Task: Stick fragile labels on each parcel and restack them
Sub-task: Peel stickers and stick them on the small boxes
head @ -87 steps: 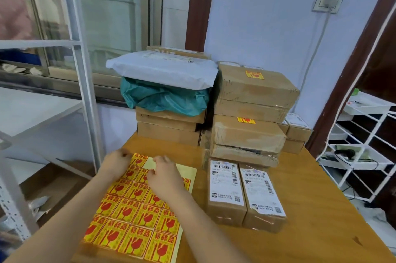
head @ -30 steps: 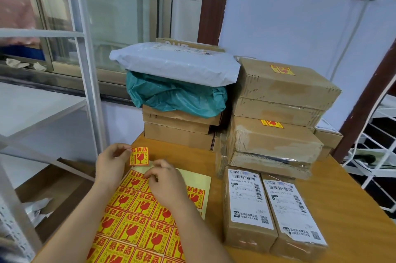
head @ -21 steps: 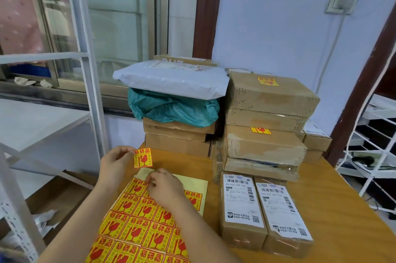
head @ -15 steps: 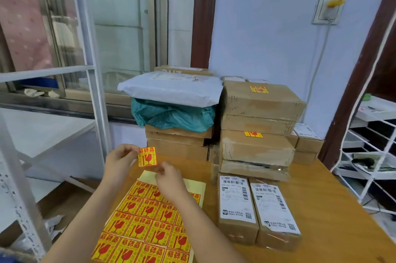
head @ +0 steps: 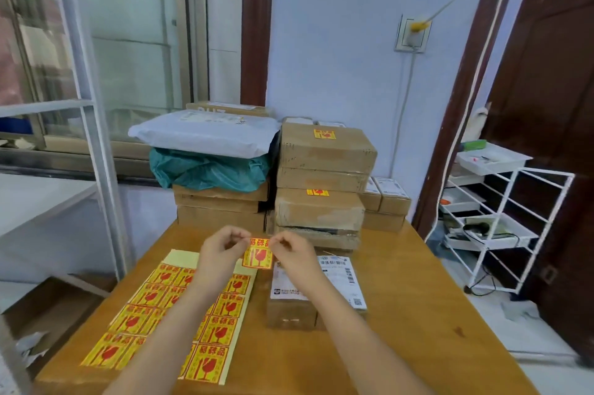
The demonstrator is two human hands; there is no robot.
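A peeled yellow-and-red fragile label (head: pixel 258 254) hangs in the air between both hands. My left hand (head: pixel 221 250) pinches its top left corner and my right hand (head: pixel 291 253) pinches its top right corner. Below them lies the sheet of fragile labels (head: pixel 173 311) on the wooden table (head: pixel 418 314). Two small brown parcels with white shipping labels (head: pixel 316 293) lie side by side just under my right hand. Behind them stands a stack of brown parcels (head: pixel 323 182); two of these carry a fragile label (head: pixel 324 134).
A second stack at the back left holds a white mailer bag (head: pixel 205 134), a teal bag (head: pixel 209 169) and brown boxes. Small boxes (head: pixel 385 198) sit at the back right. A white wire rack (head: pixel 501 217) stands right of the table, a metal shelf frame (head: pixel 90 124) left.
My left hand lifted one label off the sheet and carried it right. My right hand left the sheet and took the label's other corner. The view tilted up.
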